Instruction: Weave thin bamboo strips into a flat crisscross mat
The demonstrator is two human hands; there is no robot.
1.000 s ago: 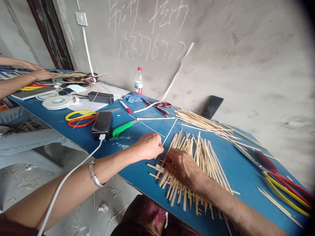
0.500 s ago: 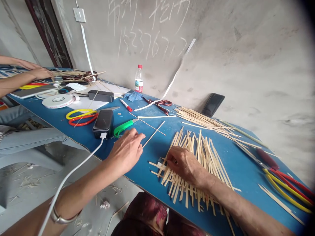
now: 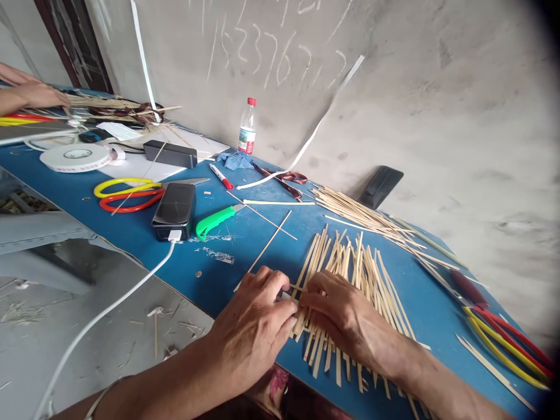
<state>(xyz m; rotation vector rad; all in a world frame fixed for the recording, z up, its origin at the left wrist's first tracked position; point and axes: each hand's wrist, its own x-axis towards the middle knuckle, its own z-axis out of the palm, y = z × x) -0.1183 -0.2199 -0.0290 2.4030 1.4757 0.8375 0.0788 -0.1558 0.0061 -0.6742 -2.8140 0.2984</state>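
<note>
Nearest me, my left hand (image 3: 251, 332) and right hand (image 3: 345, 312) almost meet, each pinching the bamboo strips (image 3: 350, 274) fanned across the blue worktop (image 3: 245, 274) at lower right of centre. Just beyond lie a green knife (image 3: 214, 221) and a power bank (image 3: 174, 210), with a water bottle (image 3: 247, 125) by the wall and a co-worker's hand (image 3: 35, 94) at upper left.

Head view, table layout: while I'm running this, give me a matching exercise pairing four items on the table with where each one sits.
Items:
1. plastic water bottle
2. black phone
3. green-handled knife
4. roll of white tape

Places:
A. beside the black power bank
B. lying flat near the left end of the blue table
C. standing upright
D. leaning against the concrete wall

Pairs: 1-C, 2-D, 3-A, 4-B
</note>
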